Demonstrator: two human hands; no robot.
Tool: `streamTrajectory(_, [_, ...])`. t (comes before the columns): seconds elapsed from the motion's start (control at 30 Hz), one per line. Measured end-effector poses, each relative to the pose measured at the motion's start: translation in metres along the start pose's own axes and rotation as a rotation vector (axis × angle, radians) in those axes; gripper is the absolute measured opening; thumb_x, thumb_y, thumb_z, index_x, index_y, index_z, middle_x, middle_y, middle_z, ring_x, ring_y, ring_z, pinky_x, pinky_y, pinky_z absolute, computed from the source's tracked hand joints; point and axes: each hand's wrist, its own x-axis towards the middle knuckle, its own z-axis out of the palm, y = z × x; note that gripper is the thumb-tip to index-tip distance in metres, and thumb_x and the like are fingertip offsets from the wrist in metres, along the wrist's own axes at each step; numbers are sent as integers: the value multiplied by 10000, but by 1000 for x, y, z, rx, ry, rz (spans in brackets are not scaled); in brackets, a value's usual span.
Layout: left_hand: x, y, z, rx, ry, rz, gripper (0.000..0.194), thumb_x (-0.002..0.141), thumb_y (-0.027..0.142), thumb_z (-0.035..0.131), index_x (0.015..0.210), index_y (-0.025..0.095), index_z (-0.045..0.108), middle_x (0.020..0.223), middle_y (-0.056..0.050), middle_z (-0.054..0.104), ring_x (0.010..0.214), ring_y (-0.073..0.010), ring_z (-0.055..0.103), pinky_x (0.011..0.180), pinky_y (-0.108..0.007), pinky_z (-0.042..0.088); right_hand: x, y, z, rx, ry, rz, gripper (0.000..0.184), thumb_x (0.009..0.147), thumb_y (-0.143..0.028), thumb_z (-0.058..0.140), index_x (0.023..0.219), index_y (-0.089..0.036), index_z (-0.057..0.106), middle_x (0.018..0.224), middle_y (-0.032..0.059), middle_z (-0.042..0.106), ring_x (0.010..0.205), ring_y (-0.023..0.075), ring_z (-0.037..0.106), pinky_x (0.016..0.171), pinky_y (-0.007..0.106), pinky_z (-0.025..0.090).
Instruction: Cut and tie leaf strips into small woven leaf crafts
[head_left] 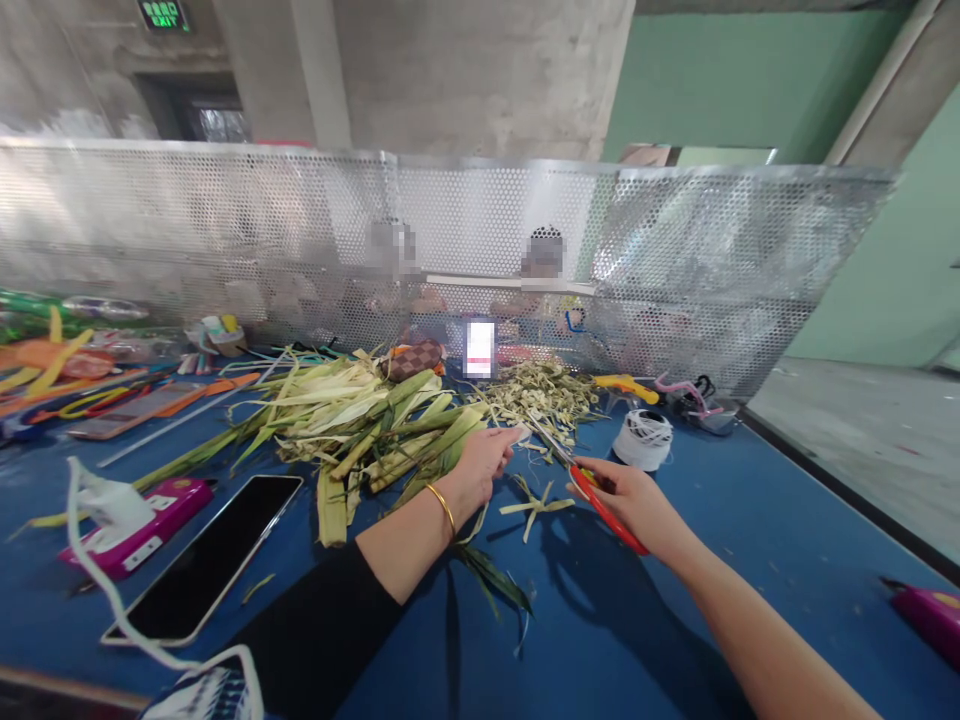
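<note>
My right hand (628, 500) is closed round the red handles of a pair of scissors (592, 492), whose blades point up and left toward my left hand. My left hand (484, 462), with a gold bangle on the wrist, pinches a thin pale leaf strip at the edge of a heap of green and yellow palm leaves (360, 420). A small knotted leaf piece (536, 506) lies on the blue table (675, 610) between my two hands.
A pile of cut leaf bits (544, 392) and a spool of white string (643, 438) lie behind my hands. A phone (206, 558) and a pink device (139, 520) with a white cable sit at left. A perforated metal screen (480, 240) stands behind, with two people beyond it.
</note>
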Motion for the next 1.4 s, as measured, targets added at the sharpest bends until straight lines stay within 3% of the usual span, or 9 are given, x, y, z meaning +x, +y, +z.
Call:
streamTrajectory(0.17, [-5, 13, -1, 15, -17, 48, 108, 753, 238, 642, 760, 130, 640, 596, 19, 540, 461, -46, 389, 433, -181, 223, 0, 6, 1, -576, 48, 90, 394, 844, -324, 508, 1196, -177, 605, 1072, 139, 701, 938, 290, 663, 696, 320, 467])
streamTrajectory(0.37, [-19, 27, 1, 160, -46, 190, 89, 718, 195, 642, 754, 141, 702, 609, 4, 595, 543, -86, 470, 508, -219, 340, -2, 12, -3, -713, -10, 9, 235, 850, -290, 524, 1008, -187, 665, 952, 126, 679, 842, 267, 671, 640, 306, 444])
streamTrajectory(0.47, [-26, 28, 4, 242, -110, 273, 85, 683, 196, 673, 735, 139, 711, 589, 3, 610, 538, -91, 485, 542, -230, 373, -3, 8, -7, -544, 181, -45, 244, 867, -360, 507, 957, -207, 675, 937, 97, 667, 814, 245, 659, 651, 318, 464])
streamTrajectory(0.57, [-30, 23, 7, 361, -177, 403, 106, 661, 239, 701, 727, 156, 710, 639, -5, 654, 593, -114, 544, 579, -232, 405, -3, -8, -4, -95, 321, -134, 310, 830, -431, 550, 1042, -216, 625, 937, 65, 680, 818, 212, 645, 681, 313, 493])
streamTrajectory(0.63, [-30, 20, 8, 466, -217, 472, 122, 650, 271, 712, 716, 168, 707, 675, -10, 678, 643, -138, 582, 596, -235, 420, -2, -22, 1, 128, 281, -167, 318, 788, -435, 597, 1009, -206, 614, 868, 49, 685, 759, 196, 635, 652, 302, 496])
streamTrajectory(0.83, [-23, 26, 0, 598, -274, 518, 193, 639, 343, 727, 716, 168, 704, 668, -10, 681, 636, -143, 587, 576, -225, 408, 14, -50, 3, 366, 160, -141, 267, 802, -436, 558, 673, -204, 586, 573, -13, 591, 556, 154, 565, 560, 278, 453])
streamTrajectory(0.93, [-18, 35, -9, 687, -312, 542, 160, 668, 326, 704, 698, 169, 717, 626, 5, 664, 600, -126, 560, 553, -216, 371, 18, -50, 4, 411, 110, -129, 258, 770, -436, 593, 656, -204, 584, 569, -15, 596, 541, 154, 579, 549, 276, 462])
streamTrajectory(1.07, [-15, 46, -17, 948, -315, 618, 165, 698, 334, 693, 661, 177, 729, 584, 11, 640, 574, -121, 527, 521, -225, 310, 15, -37, 11, 374, 169, -89, 255, 792, -435, 574, 678, -208, 584, 598, -4, 632, 558, 163, 600, 573, 284, 479])
streamTrajectory(1.4, [-19, 62, -25, 1214, -175, 653, 141, 736, 304, 647, 707, 201, 739, 686, -12, 687, 654, -146, 570, 573, -242, 316, 16, -18, 1, 347, 291, -10, 292, 785, -483, 561, 690, -208, 590, 591, 13, 647, 575, 182, 616, 608, 311, 500])
